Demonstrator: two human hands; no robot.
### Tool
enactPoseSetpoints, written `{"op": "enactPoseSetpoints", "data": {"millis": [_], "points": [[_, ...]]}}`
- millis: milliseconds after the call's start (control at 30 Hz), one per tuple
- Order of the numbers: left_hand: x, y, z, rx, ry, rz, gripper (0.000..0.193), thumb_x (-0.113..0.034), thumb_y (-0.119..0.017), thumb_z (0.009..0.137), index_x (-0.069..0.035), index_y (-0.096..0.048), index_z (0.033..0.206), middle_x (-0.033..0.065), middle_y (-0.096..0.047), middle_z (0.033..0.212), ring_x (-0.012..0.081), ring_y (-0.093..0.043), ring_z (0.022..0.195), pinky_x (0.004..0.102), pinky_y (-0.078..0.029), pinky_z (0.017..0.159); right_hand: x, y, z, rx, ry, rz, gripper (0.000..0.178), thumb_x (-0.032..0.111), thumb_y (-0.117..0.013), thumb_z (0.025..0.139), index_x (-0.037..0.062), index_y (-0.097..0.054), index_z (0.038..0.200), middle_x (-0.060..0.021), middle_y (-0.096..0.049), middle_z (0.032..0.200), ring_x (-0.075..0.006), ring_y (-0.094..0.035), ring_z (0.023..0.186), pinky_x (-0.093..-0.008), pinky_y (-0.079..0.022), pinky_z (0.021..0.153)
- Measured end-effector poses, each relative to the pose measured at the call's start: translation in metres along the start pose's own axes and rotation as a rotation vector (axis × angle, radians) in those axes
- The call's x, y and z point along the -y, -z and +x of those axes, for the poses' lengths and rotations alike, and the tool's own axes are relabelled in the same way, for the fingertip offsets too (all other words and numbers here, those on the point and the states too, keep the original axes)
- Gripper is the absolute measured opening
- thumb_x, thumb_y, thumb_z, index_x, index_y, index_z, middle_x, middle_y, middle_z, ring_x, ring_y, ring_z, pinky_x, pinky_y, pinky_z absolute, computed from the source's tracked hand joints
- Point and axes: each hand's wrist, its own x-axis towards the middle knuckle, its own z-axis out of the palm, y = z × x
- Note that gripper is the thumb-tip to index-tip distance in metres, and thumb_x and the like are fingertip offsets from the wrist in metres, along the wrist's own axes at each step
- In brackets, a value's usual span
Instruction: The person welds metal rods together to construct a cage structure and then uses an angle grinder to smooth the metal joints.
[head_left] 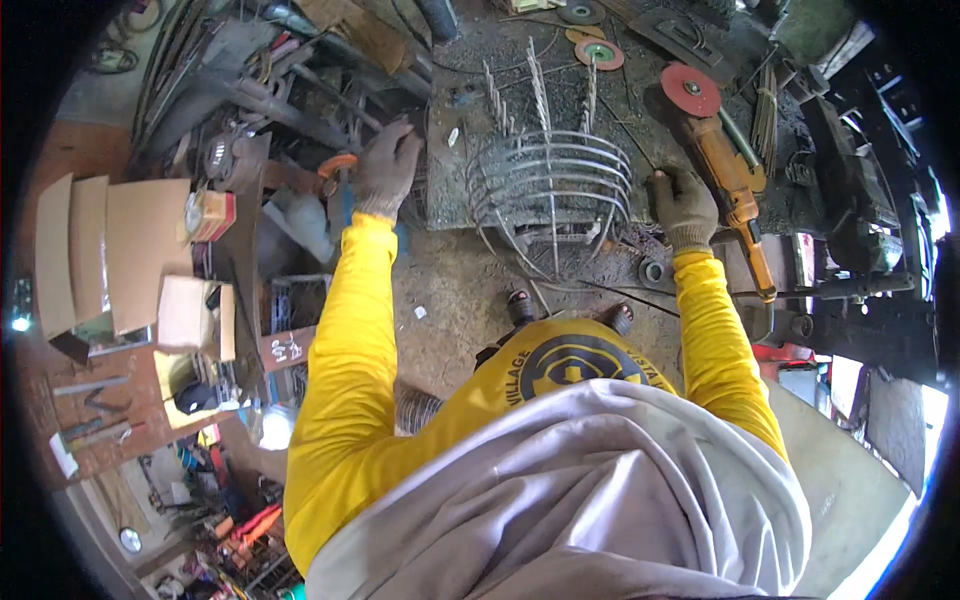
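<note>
A wire basket-like frame of curved grey metal bars (550,180) lies at the edge of the dark worktable (450,200), with several twisted metal spikes (538,85) rising beyond it. My left hand (388,165), in a grey-brown glove, is left of the table edge, beside an orange, curved tool part (338,163). Its fingers are loosely bent and I see nothing in them. To the right of the frame, my gloved right hand (686,205) rests by the table's near edge, thumb apart from the bent fingers. An orange angle grinder (728,170) with a red disc (691,91) lies close beside it.
Grinding discs (599,54) lie at the back of the table. Metal bars and scrap (270,100) crowd the far left. Cardboard boxes (130,250) stand on a brown surface at left. Dark machinery (850,180) lines the right, and a metal ring (651,271) lies below the table edge.
</note>
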Motion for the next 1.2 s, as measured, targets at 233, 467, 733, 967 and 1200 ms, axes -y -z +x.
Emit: {"op": "enactPoseSetpoints", "data": {"millis": [233, 467, 733, 967, 1200], "points": [[-0.007, -0.051, 0.101, 0.456, -0.018, 0.093, 0.028, -0.028, -0.054, 0.09, -0.012, -0.063, 0.111, 0.019, -0.064, 0.103, 0.0388, -0.061, 0.096, 0.0459, -0.048, 0.082, 0.01, -0.006, -0.002, -0.061, -0.067, -0.145, 0.026, 0.038, -0.057, 0.086, 0.0168, -0.068, 0.096, -0.0142, -0.068, 0.088, -0.0354, -0.064, 0.085, -0.0439, -0.05, 0.072], [0.035, -0.116, 0.144, 0.517, -0.294, 0.204, 0.026, -0.017, -0.055, 0.086, -0.013, -0.064, 0.11, 0.021, -0.065, 0.101, 0.0376, -0.063, 0.096, 0.0464, -0.049, 0.082, 0.009, -0.011, -0.001, -0.101, -0.039, -0.164, 0.024, 0.035, -0.056, 0.084, 0.0171, -0.067, 0.097, -0.015, -0.066, 0.086, -0.0368, -0.063, 0.083, -0.0459, -0.05, 0.071], [0.012, -0.112, 0.156, 0.605, -0.243, 0.253, 0.03, -0.018, -0.051, 0.087, -0.017, -0.064, 0.114, 0.0193, -0.066, 0.099, 0.0363, -0.065, 0.094, 0.0459, -0.05, 0.084, 0.016, -0.003, -0.003, -0.105, -0.076, -0.137, 0.025, 0.032, -0.056, 0.085, 0.0151, -0.067, 0.099, -0.0151, -0.066, 0.093, -0.0357, -0.063, 0.089, -0.0449, -0.05, 0.077], [0.016, -0.115, 0.168, 0.611, -0.433, 0.371, 0.028, -0.02, -0.052, 0.088, -0.017, -0.064, 0.114, 0.0181, -0.066, 0.103, 0.0374, -0.063, 0.097, 0.0461, -0.049, 0.085, 0.014, -0.003, -0.002, -0.096, -0.106, -0.107, 0.026, 0.03, -0.059, 0.082, 0.0123, -0.069, 0.098, -0.0154, -0.066, 0.097, -0.0351, -0.062, 0.093, -0.0441, -0.049, 0.081], [0.01, -0.113, 0.171, 0.727, -0.478, 0.537, 0.026, -0.02, -0.052, 0.087, -0.014, -0.064, 0.11, 0.0182, -0.066, 0.102, 0.036, -0.063, 0.098, 0.0456, -0.05, 0.084, 0.018, 0.001, -0.003, -0.053, -0.158, -0.126, 0.027, 0.03, -0.059, 0.082, 0.0125, -0.068, 0.1, -0.0143, -0.065, 0.101, -0.0344, -0.062, 0.094, -0.0438, -0.049, 0.083]]}}
